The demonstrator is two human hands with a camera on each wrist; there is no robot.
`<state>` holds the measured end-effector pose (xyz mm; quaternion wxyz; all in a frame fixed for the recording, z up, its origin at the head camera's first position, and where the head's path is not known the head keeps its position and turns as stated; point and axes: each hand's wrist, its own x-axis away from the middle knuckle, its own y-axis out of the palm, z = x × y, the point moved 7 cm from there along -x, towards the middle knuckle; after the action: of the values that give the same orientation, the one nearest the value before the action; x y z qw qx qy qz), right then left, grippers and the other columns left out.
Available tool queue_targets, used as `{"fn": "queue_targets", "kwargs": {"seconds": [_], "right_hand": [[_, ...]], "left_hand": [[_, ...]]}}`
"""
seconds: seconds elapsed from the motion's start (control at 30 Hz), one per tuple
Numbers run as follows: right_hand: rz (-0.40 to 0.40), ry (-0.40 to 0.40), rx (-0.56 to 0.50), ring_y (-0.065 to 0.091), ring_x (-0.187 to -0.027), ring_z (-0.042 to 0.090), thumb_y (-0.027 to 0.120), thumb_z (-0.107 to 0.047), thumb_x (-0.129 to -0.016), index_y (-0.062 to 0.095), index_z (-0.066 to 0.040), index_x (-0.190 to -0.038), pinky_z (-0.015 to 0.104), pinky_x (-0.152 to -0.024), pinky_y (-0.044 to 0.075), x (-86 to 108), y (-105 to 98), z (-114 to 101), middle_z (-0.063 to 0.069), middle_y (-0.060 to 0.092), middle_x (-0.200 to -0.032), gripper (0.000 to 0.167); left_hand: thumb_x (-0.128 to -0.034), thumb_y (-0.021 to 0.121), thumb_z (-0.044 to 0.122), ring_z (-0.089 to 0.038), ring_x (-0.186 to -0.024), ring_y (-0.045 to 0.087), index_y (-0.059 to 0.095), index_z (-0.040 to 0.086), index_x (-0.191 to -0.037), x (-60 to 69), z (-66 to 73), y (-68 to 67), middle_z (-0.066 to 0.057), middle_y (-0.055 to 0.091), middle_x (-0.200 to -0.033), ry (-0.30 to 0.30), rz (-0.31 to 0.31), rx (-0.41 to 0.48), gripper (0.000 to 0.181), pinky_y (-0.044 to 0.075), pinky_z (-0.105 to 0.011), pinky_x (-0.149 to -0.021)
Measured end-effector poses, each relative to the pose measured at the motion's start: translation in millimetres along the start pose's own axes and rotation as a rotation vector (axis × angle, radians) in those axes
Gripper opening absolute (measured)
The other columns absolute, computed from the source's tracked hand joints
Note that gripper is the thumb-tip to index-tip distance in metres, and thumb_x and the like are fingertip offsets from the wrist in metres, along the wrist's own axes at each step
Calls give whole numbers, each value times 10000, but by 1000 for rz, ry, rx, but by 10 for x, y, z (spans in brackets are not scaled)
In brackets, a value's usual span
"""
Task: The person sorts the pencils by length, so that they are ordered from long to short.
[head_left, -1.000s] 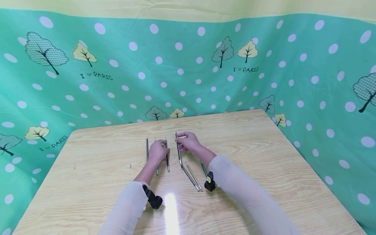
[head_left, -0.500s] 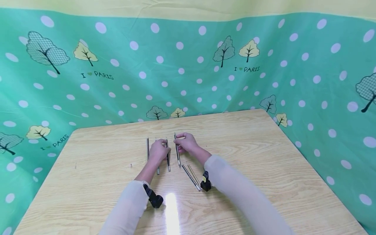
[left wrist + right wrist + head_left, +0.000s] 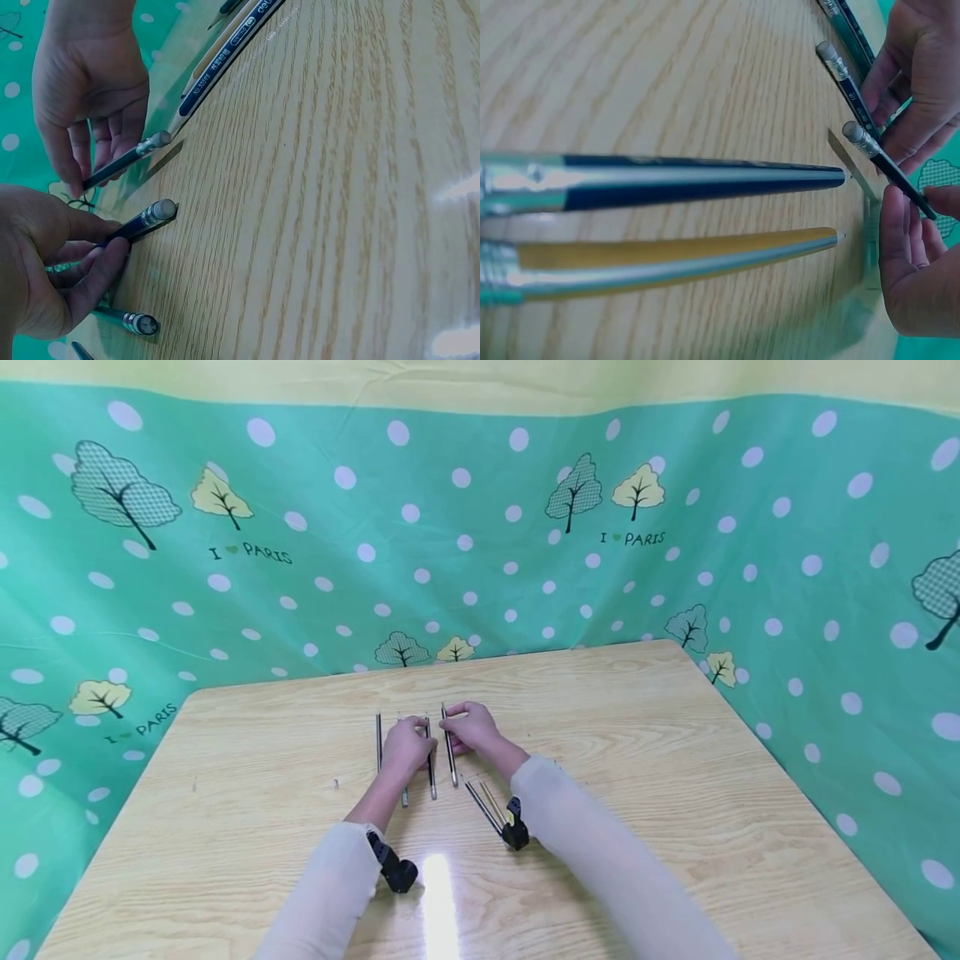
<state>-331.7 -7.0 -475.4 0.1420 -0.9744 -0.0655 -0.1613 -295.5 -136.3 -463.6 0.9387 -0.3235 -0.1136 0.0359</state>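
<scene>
My left hand [image 3: 406,747] pinches a dark, eraser-tipped pencil [image 3: 142,223] lying on the table. Just to its right, my right hand [image 3: 474,731] holds another dark pencil [image 3: 450,760] between thumb and fingers. In the left wrist view that second pencil [image 3: 127,161] is raised, with a shadow beneath it. The two held pencils point away from me, nearly parallel, with a narrow gap between them. A greenish pencil [image 3: 131,319] lies partly under my left hand. Further left rests one more dark pencil [image 3: 378,735].
Nearer to me on the right, a navy pencil [image 3: 705,182] and a yellow pencil [image 3: 682,262] lie slanted side by side, partly behind my right wrist camera [image 3: 515,833]. A small scrap [image 3: 336,784] sits left on the wooden table [image 3: 247,827]. A patterned green curtain [image 3: 465,568] hangs behind.
My right hand has brought its pencil leftward, away from the navy pencil and closer to the one under my left hand. My left hand has stayed in place.
</scene>
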Motion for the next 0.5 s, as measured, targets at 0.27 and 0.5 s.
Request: {"fn": "queue_targets", "kwargs": {"seconds": [0.27, 0.5], "right_hand": [[27, 18, 43, 502, -450, 93, 668, -115, -840, 597, -66, -1089, 210, -406, 511, -50, -5, 26, 11, 529, -629, 263], [29, 18, 66, 517, -442, 107, 666, -109, -841, 602, -56, -1076, 248, -437, 542, -21, -3, 23, 19, 545, -624, 250]], "left_hand": [[-842, 631, 84, -151, -531, 613, 534, 21, -1263, 4, 20, -6, -153, 616, -979, 12, 10, -15, 437, 559, -243, -503], [-850, 629, 96, -138, -553, 603, 522, 29, -1277, 4, 14, 0, -136, 592, -1002, 2, -3, -15, 445, 560, -229, -519]]}}
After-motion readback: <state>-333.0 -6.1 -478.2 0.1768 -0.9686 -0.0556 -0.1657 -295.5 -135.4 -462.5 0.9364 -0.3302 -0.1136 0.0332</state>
